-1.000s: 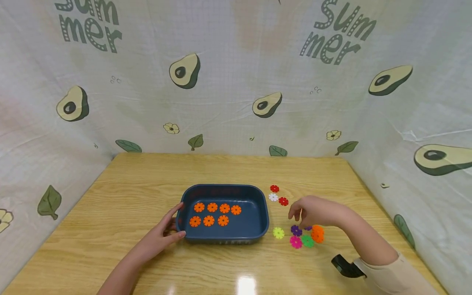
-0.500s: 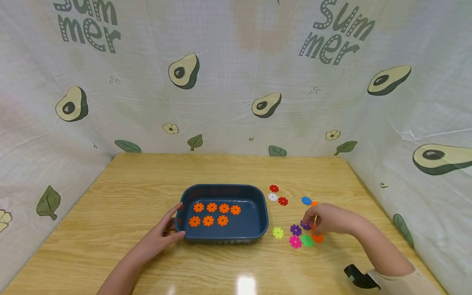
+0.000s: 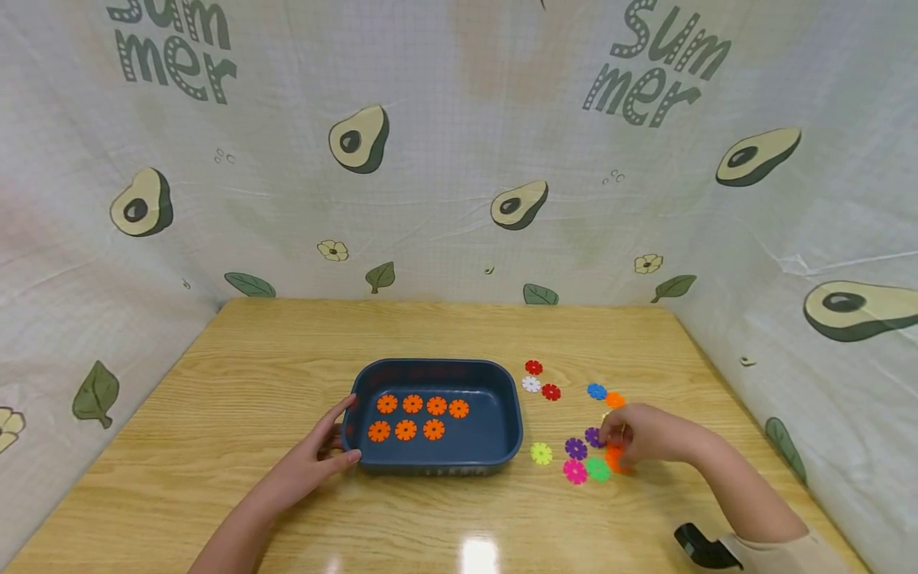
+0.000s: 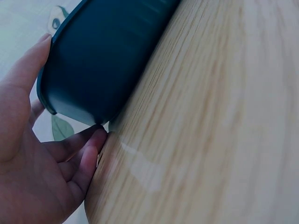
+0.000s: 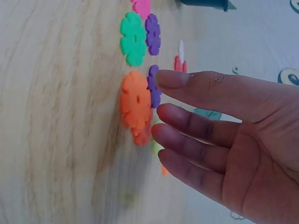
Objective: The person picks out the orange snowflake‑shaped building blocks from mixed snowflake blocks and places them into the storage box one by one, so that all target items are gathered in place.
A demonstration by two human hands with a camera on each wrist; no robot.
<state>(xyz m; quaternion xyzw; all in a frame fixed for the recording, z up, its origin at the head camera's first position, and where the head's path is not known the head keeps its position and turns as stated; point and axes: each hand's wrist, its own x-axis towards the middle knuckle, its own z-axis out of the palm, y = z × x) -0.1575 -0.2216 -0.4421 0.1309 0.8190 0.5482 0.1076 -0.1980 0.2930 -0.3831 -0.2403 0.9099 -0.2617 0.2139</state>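
Note:
In the head view, a dark blue rectangular tray (image 3: 480,461) holds several orange notched flower discs (image 3: 406,430) in two rows. My left hand (image 3: 311,470) holds the tray's left end, thumb on the rim; the left wrist view shows its other fingers curled against the tray wall (image 4: 103,60). My right hand (image 3: 653,434) hovers over loose discs, thumb and fingers apart with nothing between them in the right wrist view. Right by its fingertips lie overlapping orange discs (image 5: 135,100) and a purple disc (image 5: 154,95). A pale yellow disc is partly hidden behind the hand.
Near the right hand lie green (image 3: 598,469), pink (image 3: 575,471), yellow-green (image 3: 541,454), blue (image 3: 597,391) and more orange discs (image 3: 615,400). Two red discs (image 3: 551,392) and a white one (image 3: 531,384) sit right of the tray. Printed cloth surrounds the wooden table (image 3: 287,343).
My right hand has moved right and slightly down, from beside the purple discs to over the orange ones, uncovering the blue and an orange disc. My left hand and the tray stay put.

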